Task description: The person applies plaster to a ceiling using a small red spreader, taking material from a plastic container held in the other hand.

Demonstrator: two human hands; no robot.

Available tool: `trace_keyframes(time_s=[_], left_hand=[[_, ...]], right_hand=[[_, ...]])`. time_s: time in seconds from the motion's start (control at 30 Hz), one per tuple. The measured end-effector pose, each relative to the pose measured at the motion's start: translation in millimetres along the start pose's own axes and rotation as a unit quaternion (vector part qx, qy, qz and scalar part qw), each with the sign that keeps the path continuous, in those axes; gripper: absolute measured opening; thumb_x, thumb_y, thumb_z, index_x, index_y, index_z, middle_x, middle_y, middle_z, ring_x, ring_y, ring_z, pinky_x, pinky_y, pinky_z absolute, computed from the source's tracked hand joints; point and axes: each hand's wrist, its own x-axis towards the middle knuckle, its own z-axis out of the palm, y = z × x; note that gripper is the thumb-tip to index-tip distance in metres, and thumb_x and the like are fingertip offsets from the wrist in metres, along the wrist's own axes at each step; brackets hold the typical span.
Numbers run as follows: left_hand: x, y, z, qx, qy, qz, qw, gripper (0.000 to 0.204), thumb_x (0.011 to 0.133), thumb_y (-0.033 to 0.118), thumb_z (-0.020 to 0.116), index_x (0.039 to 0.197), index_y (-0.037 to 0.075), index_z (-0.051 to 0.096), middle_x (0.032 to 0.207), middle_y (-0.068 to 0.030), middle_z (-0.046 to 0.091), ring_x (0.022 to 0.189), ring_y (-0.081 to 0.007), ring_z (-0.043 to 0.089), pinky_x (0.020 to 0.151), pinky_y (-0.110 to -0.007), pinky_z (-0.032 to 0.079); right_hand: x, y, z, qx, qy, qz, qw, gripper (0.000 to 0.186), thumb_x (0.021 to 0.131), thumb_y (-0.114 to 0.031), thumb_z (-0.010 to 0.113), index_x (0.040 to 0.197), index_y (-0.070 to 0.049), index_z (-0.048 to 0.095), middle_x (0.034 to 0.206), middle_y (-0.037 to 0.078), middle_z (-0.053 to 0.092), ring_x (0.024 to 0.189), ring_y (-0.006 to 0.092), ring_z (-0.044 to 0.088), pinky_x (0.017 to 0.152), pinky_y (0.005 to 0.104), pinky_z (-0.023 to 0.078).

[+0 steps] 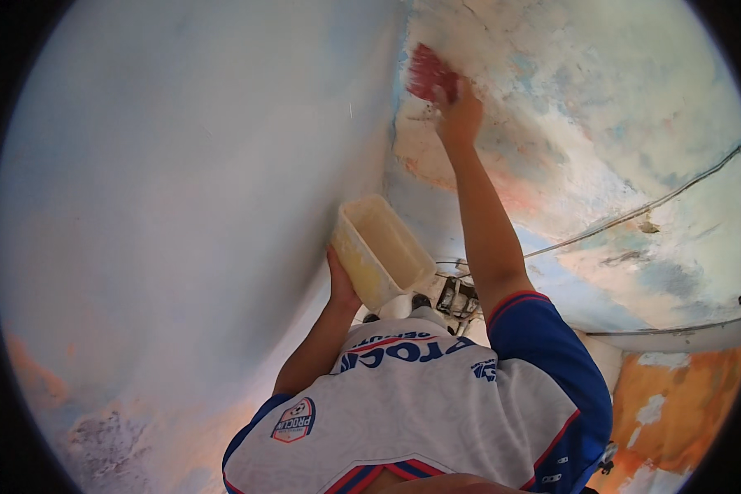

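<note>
My right hand [461, 113] is raised against the patchy wall [552, 107], close to the corner. It grips a wide red brush [424, 72], which is blurred and lies against the wall surface. Lower down, my left hand [341, 281] holds an off-white rectangular plastic tub [358, 257] by its left side and underside. The tub is tilted with its opening up, and yellowish smears mark its outer wall. A pale coating shows inside; how full it is, I cannot tell.
A smooth pale blue wall [189, 165] rises on the left. A dark cable [659, 200] runs across the right wall, with another line below it. Black equipment [458, 296] stands on the floor by my feet. An orange, peeling surface [675, 403] is at lower right.
</note>
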Motion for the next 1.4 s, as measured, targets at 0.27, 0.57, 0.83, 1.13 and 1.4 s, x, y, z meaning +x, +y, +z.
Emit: trace_keyframes(time_s=[0.27, 0.57, 0.83, 1.13, 1.4], left_hand=[[-8, 2, -2, 0.002, -0.002, 0.02, 1.0, 0.081, 0.102, 0.075, 0.02, 0.158, 0.018, 0.036, 0.156, -0.0083, 0.046, 0.142, -0.0293, 0.046, 0.117, -0.047, 0.04], [-15, 7, -4, 0.02, 0.014, 0.055, 0.998, 0.083, 0.101, 0.076, 0.02, 0.157, 0.017, 0.038, 0.154, -0.0087, 0.048, 0.141, -0.0297, 0.047, 0.116, -0.047, 0.041], [-20, 13, -23, -0.011, -0.004, 0.016, 1.0, 0.082, 0.102, 0.075, 0.019, 0.157, 0.018, 0.037, 0.154, -0.009, 0.048, 0.14, -0.0297, 0.047, 0.116, -0.047, 0.041], [-30, 17, -11, -0.005, -0.004, 0.019, 1.0, 0.08, 0.103, 0.073, 0.019, 0.157, 0.018, 0.038, 0.154, -0.0089, 0.048, 0.141, -0.0295, 0.046, 0.117, -0.047, 0.041], [-31, 15, -17, -0.015, 0.004, 0.027, 1.0, 0.08, 0.102, 0.074, 0.02, 0.156, 0.017, 0.039, 0.152, -0.0086, 0.05, 0.138, -0.0297, 0.05, 0.115, -0.047, 0.043]], right_hand=[[-29, -25, -3, 0.054, -0.072, 0.008, 0.996, 0.024, 0.091, -0.023, 0.074, 0.096, -0.004, 0.06, 0.073, 0.018, 0.064, 0.066, 0.0415, 0.062, 0.062, 0.0428, 0.049], [-66, 1, -5, 0.201, 0.0, 0.097, 0.975, 0.025, 0.092, -0.022, 0.073, 0.099, -0.002, 0.059, 0.075, 0.021, 0.063, 0.064, 0.042, 0.059, 0.062, 0.0449, 0.048], [-28, -5, 10, 0.008, 0.026, 0.014, 1.0, 0.026, 0.091, -0.025, 0.073, 0.102, -0.003, 0.063, 0.08, 0.021, 0.066, 0.072, 0.0429, 0.063, 0.063, 0.0447, 0.049], [-11, -24, 30, -0.003, -0.048, -0.034, 0.998, 0.029, 0.091, -0.026, 0.073, 0.104, -0.003, 0.063, 0.082, 0.024, 0.067, 0.076, 0.0442, 0.066, 0.064, 0.0477, 0.05], [-35, -31, 25, 0.046, -0.036, -0.015, 0.998, 0.031, 0.092, -0.027, 0.072, 0.108, -0.002, 0.063, 0.08, 0.024, 0.067, 0.074, 0.0439, 0.066, 0.066, 0.0461, 0.05]])
